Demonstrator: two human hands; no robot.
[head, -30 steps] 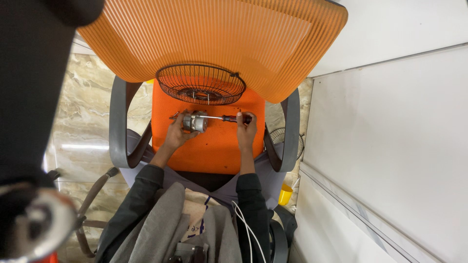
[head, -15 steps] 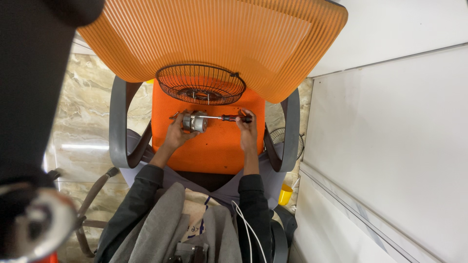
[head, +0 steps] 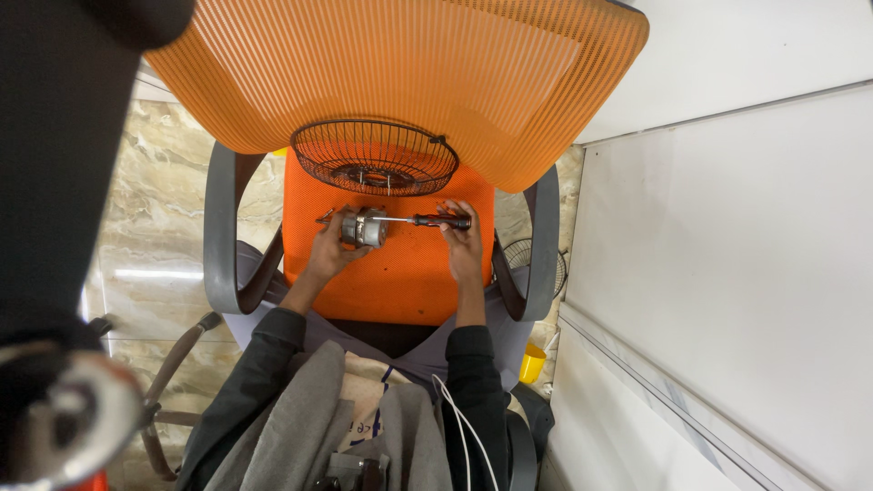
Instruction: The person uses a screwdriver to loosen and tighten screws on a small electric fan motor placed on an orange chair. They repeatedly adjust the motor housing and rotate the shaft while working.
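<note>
On orange chair seat (head: 400, 277): one motor (head: 364, 227) gripped in left hand (head: 329, 250), one screwdriver (head: 427, 220) gripped in right hand (head: 462, 245); one wire fan guard (head: 375, 157) beyond.

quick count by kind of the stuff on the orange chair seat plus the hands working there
Wire fan guard: 1
Small grey motor, in the left hand: 1
Screwdriver, in the right hand: 1
Hands: 2
Total: 5
</note>
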